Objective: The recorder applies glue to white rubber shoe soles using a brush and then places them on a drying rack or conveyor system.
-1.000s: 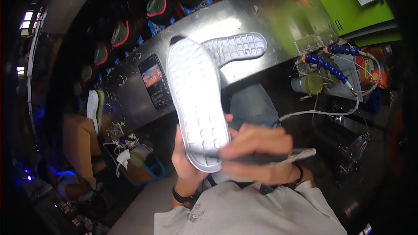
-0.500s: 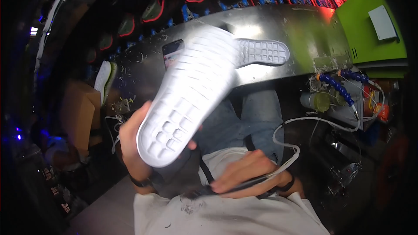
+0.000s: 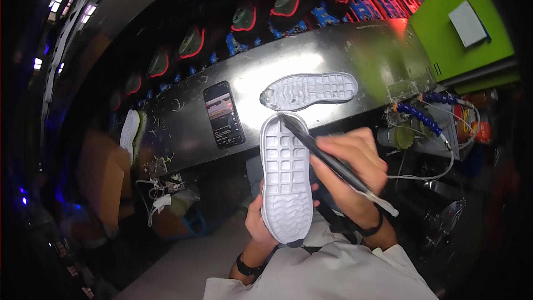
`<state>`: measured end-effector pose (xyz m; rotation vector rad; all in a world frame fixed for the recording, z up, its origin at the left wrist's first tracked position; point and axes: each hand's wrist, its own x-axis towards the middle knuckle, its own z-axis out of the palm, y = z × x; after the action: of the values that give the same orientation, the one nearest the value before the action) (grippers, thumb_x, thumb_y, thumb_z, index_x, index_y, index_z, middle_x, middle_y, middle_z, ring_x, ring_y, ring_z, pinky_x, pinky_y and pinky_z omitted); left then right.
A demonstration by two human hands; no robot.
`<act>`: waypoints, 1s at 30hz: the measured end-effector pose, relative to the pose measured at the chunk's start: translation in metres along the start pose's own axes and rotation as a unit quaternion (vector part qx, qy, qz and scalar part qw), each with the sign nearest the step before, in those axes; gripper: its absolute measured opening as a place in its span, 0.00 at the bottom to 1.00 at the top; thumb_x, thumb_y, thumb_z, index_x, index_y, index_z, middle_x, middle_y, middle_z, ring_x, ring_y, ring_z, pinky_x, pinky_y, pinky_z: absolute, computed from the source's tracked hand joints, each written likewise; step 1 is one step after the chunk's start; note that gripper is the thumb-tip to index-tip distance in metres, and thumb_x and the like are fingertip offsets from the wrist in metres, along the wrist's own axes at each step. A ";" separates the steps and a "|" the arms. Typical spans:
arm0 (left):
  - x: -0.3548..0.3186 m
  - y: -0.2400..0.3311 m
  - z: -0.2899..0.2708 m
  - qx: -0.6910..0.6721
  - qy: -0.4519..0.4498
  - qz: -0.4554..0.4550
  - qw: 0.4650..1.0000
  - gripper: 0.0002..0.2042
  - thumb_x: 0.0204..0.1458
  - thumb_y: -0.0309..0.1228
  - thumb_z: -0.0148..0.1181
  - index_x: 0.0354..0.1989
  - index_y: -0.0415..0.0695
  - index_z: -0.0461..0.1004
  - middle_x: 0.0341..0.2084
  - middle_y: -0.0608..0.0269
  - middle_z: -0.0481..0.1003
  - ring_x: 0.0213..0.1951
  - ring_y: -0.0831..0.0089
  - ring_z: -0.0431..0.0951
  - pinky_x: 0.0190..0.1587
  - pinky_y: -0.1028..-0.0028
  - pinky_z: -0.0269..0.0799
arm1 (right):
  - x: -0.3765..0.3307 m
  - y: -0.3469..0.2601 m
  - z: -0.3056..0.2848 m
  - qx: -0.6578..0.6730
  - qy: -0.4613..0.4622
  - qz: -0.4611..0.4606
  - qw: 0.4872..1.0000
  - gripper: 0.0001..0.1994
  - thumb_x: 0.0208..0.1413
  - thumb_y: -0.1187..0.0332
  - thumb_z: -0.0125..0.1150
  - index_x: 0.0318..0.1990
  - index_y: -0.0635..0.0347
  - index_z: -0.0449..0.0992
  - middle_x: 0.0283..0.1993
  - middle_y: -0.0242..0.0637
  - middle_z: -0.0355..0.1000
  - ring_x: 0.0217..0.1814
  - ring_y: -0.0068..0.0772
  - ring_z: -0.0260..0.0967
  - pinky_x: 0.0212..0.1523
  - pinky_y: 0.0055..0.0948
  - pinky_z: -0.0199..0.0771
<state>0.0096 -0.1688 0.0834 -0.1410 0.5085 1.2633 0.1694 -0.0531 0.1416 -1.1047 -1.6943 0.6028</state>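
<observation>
A white-grey shoe sole (image 3: 286,175) is held in front of my body, its grooved underside facing up. My left hand (image 3: 258,219) is closed round its near half from the left, with fingertips showing along the right edge. A small dark patch marks the sole's near end. In my right hand (image 3: 355,169) is a black pen-shaped tool (image 3: 338,168), gripped like a pen, a pale cord at its rear. The tool's tip lies over the sole's far end; I cannot tell whether it touches. Just beyond, a second grey sole (image 3: 311,90) lies on the metal bench (image 3: 191,158).
A lit phone (image 3: 224,114) lies on the bench. At left are another sole (image 3: 130,133) and a cardboard box (image 3: 100,172). Blue jointed hoses (image 3: 419,119) and a green cabinet (image 3: 466,61) stand right. Red-edged dark shapes (image 3: 191,43) line the back.
The sole has come down from a tilted hold at left to the centre, its far end beside the bench. My right hand has brought the tool up from my torso to that end.
</observation>
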 end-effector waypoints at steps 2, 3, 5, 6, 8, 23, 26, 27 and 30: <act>-0.004 -0.003 -0.003 0.007 -0.020 0.009 1.000 0.32 0.63 0.47 0.35 0.74 0.47 0.49 0.70 0.45 0.58 0.67 0.42 0.63 0.67 0.42 0.61 | -0.001 0.005 0.020 0.010 -0.002 -0.002 1.000 0.14 0.42 0.79 0.73 0.40 0.65 0.82 0.38 0.42 0.80 0.39 0.39 0.73 0.38 0.33 0.72; -0.003 -0.004 0.000 0.094 0.087 0.029 0.991 0.31 0.63 0.45 0.35 0.73 0.47 0.51 0.68 0.47 0.60 0.65 0.52 0.68 0.68 0.51 0.63 | -0.009 0.004 0.031 0.012 -0.014 -0.030 0.999 0.13 0.42 0.78 0.71 0.40 0.67 0.81 0.37 0.42 0.79 0.38 0.40 0.72 0.38 0.35 0.71; 0.003 -0.001 -0.009 0.066 0.014 0.072 0.995 0.28 0.65 0.43 0.35 0.68 0.39 0.60 0.62 0.48 0.68 0.61 0.58 0.72 0.67 0.61 0.65 | -0.028 -0.008 0.034 0.042 -0.057 -0.059 0.996 0.14 0.39 0.78 0.73 0.38 0.67 0.81 0.35 0.40 0.78 0.36 0.38 0.73 0.37 0.32 0.72; 0.006 0.001 -0.012 0.002 -0.082 0.085 0.993 0.27 0.66 0.43 0.34 0.65 0.37 0.64 0.59 0.50 0.72 0.61 0.60 0.73 0.66 0.63 0.66 | -0.034 -0.015 0.031 0.077 -0.078 -0.055 0.992 0.15 0.37 0.79 0.75 0.37 0.66 0.82 0.34 0.39 0.79 0.34 0.37 0.74 0.37 0.31 0.72; 0.003 0.006 -0.013 0.015 -0.040 0.063 0.997 0.27 0.65 0.42 0.35 0.64 0.37 0.66 0.59 0.49 0.72 0.60 0.58 0.73 0.66 0.62 0.67 | -0.031 -0.004 0.015 0.133 -0.100 -0.048 0.985 0.14 0.38 0.79 0.75 0.37 0.66 0.83 0.35 0.40 0.80 0.36 0.35 0.76 0.36 0.29 0.71; 0.043 0.006 0.054 0.058 -0.064 -0.038 0.996 0.45 0.63 0.67 0.29 0.75 0.39 0.48 0.60 0.24 0.65 0.44 0.43 0.80 0.45 0.54 0.80 | -0.063 -0.031 -0.033 0.255 -0.147 0.077 0.953 0.12 0.43 0.81 0.72 0.38 0.63 0.83 0.37 0.38 0.80 0.39 0.35 0.78 0.39 0.28 0.77; 0.044 0.010 0.075 0.015 -0.045 0.000 0.999 0.45 0.63 0.66 0.32 0.75 0.37 0.47 0.65 0.28 0.61 0.58 0.36 0.73 0.55 0.49 0.76 | -0.049 -0.005 -0.046 0.445 -0.269 0.067 0.852 0.11 0.45 0.81 0.74 0.39 0.65 0.83 0.37 0.38 0.80 0.33 0.36 0.78 0.35 0.25 0.77; 0.045 0.009 0.079 0.027 -0.058 0.000 0.998 0.45 0.63 0.65 0.34 0.75 0.37 0.47 0.66 0.29 0.60 0.60 0.35 0.70 0.57 0.48 0.75 | -0.046 -0.003 -0.052 0.491 -0.192 0.193 0.828 0.12 0.47 0.80 0.74 0.40 0.66 0.83 0.37 0.40 0.80 0.34 0.35 0.78 0.35 0.27 0.77; 0.044 0.017 0.078 0.069 -0.054 -0.014 0.996 0.43 0.62 0.61 0.40 0.73 0.33 0.50 0.65 0.33 0.63 0.60 0.37 0.72 0.58 0.46 0.74 | -0.044 -0.006 -0.052 0.339 -0.193 0.092 0.916 0.16 0.45 0.81 0.74 0.44 0.65 0.82 0.36 0.42 0.79 0.35 0.36 0.79 0.37 0.28 0.76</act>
<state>0.0256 -0.0961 0.1361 0.0360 0.4966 1.1982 0.2187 -0.1005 0.1464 -0.6603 -1.5069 1.4796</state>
